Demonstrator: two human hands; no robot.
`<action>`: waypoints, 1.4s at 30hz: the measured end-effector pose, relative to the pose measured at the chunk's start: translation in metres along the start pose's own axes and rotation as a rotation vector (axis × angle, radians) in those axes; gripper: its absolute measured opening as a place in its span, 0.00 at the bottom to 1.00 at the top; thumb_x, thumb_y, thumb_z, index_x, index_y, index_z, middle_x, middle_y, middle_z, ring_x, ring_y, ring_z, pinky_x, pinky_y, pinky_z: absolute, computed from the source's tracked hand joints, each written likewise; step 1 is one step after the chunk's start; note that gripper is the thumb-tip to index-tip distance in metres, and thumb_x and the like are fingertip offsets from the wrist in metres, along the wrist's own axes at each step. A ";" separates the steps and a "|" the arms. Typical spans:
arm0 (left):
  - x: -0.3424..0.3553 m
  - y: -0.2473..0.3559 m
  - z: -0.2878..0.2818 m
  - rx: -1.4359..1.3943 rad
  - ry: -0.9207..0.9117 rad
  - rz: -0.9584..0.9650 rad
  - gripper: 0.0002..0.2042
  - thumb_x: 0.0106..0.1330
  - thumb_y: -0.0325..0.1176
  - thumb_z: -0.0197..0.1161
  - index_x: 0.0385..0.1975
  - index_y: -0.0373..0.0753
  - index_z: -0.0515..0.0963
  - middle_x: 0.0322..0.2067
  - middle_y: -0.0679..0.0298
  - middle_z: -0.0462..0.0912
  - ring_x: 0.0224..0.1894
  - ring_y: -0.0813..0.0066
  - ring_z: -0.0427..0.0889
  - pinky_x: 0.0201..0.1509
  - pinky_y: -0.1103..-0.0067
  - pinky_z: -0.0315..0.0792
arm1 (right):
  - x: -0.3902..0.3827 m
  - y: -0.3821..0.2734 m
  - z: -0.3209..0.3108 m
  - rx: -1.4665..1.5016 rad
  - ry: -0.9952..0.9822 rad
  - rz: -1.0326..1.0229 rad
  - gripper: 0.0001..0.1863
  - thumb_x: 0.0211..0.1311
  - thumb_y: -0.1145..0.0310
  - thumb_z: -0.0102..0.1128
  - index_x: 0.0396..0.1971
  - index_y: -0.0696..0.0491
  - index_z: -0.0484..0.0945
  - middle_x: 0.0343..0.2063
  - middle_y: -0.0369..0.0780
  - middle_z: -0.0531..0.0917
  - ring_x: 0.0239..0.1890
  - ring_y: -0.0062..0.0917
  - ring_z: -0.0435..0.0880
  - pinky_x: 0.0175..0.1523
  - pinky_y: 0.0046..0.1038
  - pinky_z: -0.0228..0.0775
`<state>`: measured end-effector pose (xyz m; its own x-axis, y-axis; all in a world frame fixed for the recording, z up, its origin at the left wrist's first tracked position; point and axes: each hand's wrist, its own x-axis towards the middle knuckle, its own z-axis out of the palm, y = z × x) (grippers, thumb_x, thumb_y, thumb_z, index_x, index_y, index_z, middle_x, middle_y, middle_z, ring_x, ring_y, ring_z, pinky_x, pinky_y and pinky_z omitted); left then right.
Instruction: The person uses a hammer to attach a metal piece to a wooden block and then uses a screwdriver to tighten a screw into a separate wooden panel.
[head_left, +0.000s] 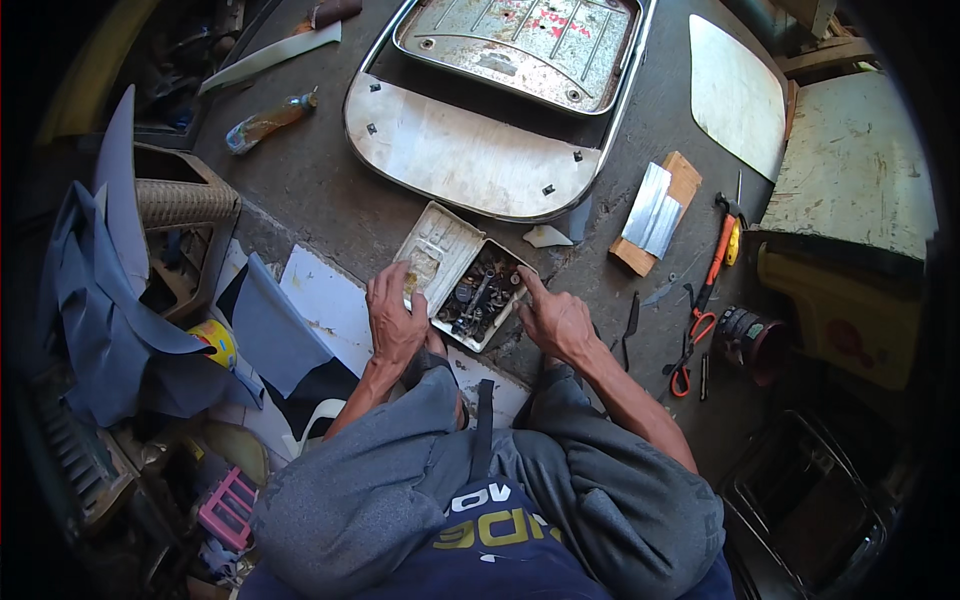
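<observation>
Loosely bent, the fingers of the left hand point(398, 315) rest at the near corner of the open lid point(438, 240), slightly parted; whether they pinch its edge cannot be told. The right hand point(556, 320) has its index finger stretched toward the far right corner of the plastic case point(458, 337), the other fingers curled under — whether anything is caught between finger and thumb cannot be made out. The shallow, off-white case lies open on the dark floor between the person's feet and a large metal-rimmed panel, its lid folded out to the left. Small dark metal parts point(478, 300) fill its tray in a jumble.

Just beyond the case sits a white scrap point(547, 236). Farther out is the rounded, silvery panel point(470, 150), with a rust-speckled metal pan point(520, 45) at its far end. To the right, a bent metal sheet point(650, 212) lies on a wooden block point(685, 178); past it are an orange-handled hammer point(718, 260), orange-handled scissors point(703, 324) and a stained can point(748, 340). On the left are a plastic bottle point(272, 123), draped grey-blue fabric point(140, 310), a yellow tape roll point(214, 342) and — lower down — a pink plastic basket point(228, 508).
</observation>
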<state>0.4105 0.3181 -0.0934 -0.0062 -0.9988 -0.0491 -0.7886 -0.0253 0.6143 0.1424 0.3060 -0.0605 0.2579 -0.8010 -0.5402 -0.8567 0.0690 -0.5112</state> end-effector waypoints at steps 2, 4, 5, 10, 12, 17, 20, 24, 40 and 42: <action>0.002 -0.012 0.004 -0.086 0.022 -0.145 0.24 0.62 0.32 0.59 0.59 0.32 0.73 0.53 0.48 0.75 0.56 0.48 0.71 0.64 0.59 0.64 | 0.000 0.007 0.002 0.130 0.117 -0.027 0.29 0.65 0.63 0.59 0.65 0.50 0.66 0.28 0.56 0.84 0.34 0.57 0.84 0.42 0.52 0.76; 0.008 -0.004 -0.005 0.052 0.040 -0.163 0.24 0.63 0.34 0.59 0.60 0.31 0.72 0.55 0.46 0.73 0.58 0.47 0.69 0.65 0.59 0.62 | 0.000 0.019 0.006 0.216 0.209 0.013 0.24 0.65 0.64 0.60 0.60 0.51 0.70 0.28 0.54 0.84 0.35 0.53 0.85 0.42 0.49 0.76; 0.011 -0.001 -0.007 0.121 0.049 -0.172 0.25 0.64 0.35 0.59 0.60 0.31 0.71 0.57 0.46 0.72 0.58 0.46 0.68 0.65 0.59 0.62 | -0.002 0.025 0.005 0.233 0.222 0.027 0.24 0.65 0.64 0.60 0.59 0.51 0.71 0.29 0.54 0.84 0.36 0.53 0.85 0.42 0.49 0.76; 0.038 -0.023 -0.031 -0.092 -0.117 -0.378 0.20 0.71 0.44 0.57 0.48 0.29 0.79 0.30 0.52 0.82 0.32 0.65 0.79 0.41 0.69 0.74 | -0.008 0.045 0.004 0.335 0.275 0.067 0.21 0.65 0.64 0.61 0.57 0.52 0.76 0.29 0.52 0.84 0.32 0.47 0.85 0.40 0.41 0.75; 0.042 -0.011 -0.050 -0.582 -0.337 -0.511 0.23 0.75 0.48 0.54 0.38 0.31 0.84 0.14 0.65 0.78 0.15 0.82 0.73 0.22 0.79 0.70 | -0.007 0.045 -0.001 0.334 0.287 0.054 0.20 0.66 0.64 0.60 0.57 0.52 0.76 0.27 0.51 0.84 0.29 0.43 0.85 0.39 0.38 0.75; 0.001 0.027 -0.003 -0.187 -0.321 0.041 0.27 0.67 0.45 0.64 0.60 0.34 0.71 0.57 0.49 0.74 0.61 0.48 0.70 0.67 0.61 0.63 | 0.000 0.043 0.010 0.305 0.145 0.114 0.21 0.68 0.61 0.58 0.58 0.51 0.75 0.33 0.52 0.86 0.38 0.45 0.87 0.44 0.41 0.76; -0.028 0.027 0.052 -0.066 -0.354 0.042 0.48 0.58 0.52 0.72 0.69 0.37 0.49 0.61 0.40 0.63 0.63 0.39 0.66 0.66 0.55 0.62 | 0.008 0.046 0.038 0.353 -0.037 0.149 0.21 0.70 0.64 0.54 0.59 0.56 0.73 0.42 0.51 0.86 0.41 0.39 0.88 0.44 0.37 0.79; -0.032 0.023 0.046 -0.141 -0.365 0.040 0.49 0.57 0.52 0.71 0.71 0.38 0.48 0.65 0.39 0.59 0.61 0.35 0.68 0.63 0.50 0.65 | -0.003 0.025 0.064 1.175 -0.122 0.256 0.26 0.69 0.73 0.50 0.66 0.57 0.63 0.45 0.44 0.80 0.37 0.30 0.86 0.42 0.31 0.84; -0.081 0.010 0.077 0.162 -0.216 -0.143 0.53 0.58 0.39 0.68 0.78 0.62 0.36 0.74 0.37 0.43 0.69 0.23 0.57 0.68 0.35 0.51 | 0.011 -0.014 0.090 1.166 -0.177 0.279 0.17 0.70 0.62 0.61 0.50 0.58 0.72 0.40 0.42 0.83 0.41 0.32 0.87 0.42 0.26 0.78; -0.073 0.009 0.077 0.138 -0.231 -0.136 0.51 0.59 0.42 0.68 0.78 0.64 0.37 0.73 0.36 0.44 0.67 0.20 0.58 0.67 0.35 0.53 | 0.012 -0.004 0.086 1.231 -0.204 0.262 0.19 0.70 0.61 0.61 0.51 0.58 0.72 0.42 0.44 0.83 0.42 0.34 0.87 0.44 0.29 0.80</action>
<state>0.3561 0.3942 -0.1450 -0.0226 -0.9501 -0.3112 -0.8680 -0.1358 0.4777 0.1869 0.3475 -0.1223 0.3019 -0.5817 -0.7553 0.0578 0.8019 -0.5946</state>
